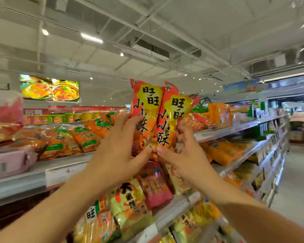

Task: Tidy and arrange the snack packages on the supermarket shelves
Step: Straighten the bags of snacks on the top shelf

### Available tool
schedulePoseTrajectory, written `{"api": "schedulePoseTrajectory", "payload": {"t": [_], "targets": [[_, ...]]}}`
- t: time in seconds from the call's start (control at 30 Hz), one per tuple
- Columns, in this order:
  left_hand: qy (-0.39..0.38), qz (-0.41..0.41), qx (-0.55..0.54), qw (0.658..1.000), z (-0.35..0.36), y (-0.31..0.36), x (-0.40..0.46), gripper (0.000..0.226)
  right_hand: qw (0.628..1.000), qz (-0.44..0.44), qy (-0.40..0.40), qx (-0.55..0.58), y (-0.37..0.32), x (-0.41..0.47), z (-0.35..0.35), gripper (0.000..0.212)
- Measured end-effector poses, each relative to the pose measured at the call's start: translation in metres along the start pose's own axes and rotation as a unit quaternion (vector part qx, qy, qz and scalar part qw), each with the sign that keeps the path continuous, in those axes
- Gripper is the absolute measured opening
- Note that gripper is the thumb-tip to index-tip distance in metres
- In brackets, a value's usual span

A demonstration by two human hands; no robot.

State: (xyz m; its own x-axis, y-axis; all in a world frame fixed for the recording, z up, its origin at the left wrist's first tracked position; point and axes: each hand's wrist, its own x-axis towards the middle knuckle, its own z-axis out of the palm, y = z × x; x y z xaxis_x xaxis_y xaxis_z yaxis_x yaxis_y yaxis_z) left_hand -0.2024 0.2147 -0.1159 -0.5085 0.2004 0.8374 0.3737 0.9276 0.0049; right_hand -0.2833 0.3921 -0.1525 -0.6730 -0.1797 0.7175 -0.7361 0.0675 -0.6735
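Two red and yellow snack bags stand upright side by side above the top shelf. My left hand (120, 151) grips the left bag (146, 109) at its lower part, thumb in front. My right hand (181, 151) holds the right bag (172, 118) low down, with fingers behind it and thumb in front. The two bags touch along their inner edges. Orange and green snack bags (68, 142) lie on the top shelf (235, 128) to the left.
Lower shelves hold yellow, red and orange packages (130, 204) below my arms. Orange boxes (218, 113) stand on the top shelf to the right. An aisle floor (297, 181) runs along the right. A lit food screen (49, 89) hangs at the back left.
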Motion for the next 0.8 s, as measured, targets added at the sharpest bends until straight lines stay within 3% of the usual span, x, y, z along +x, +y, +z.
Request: {"api": "schedulePoseTrajectory", "payload": {"t": [0.13,0.43,0.6,0.8], "targets": [[-0.027,-0.003,-0.049,0.998,0.077,0.046,0.032,0.091,0.995,0.013,0.014,-0.099,0.046,-0.005,-0.08,0.082],[-0.065,-0.092,-0.132,0.985,0.253,0.135,0.101,0.101,0.97,0.019,-0.058,-0.237,0.159,0.017,-0.256,0.075],[-0.043,-0.107,-0.123,0.986,0.296,0.136,0.14,0.094,0.967,0.027,-0.083,-0.241,0.214,0.044,-0.297,0.071],[0.037,-0.116,-0.026,0.992,0.319,0.1,0.195,0.099,0.98,0.033,-0.067,-0.183,0.266,0.104,-0.306,0.066]]}}
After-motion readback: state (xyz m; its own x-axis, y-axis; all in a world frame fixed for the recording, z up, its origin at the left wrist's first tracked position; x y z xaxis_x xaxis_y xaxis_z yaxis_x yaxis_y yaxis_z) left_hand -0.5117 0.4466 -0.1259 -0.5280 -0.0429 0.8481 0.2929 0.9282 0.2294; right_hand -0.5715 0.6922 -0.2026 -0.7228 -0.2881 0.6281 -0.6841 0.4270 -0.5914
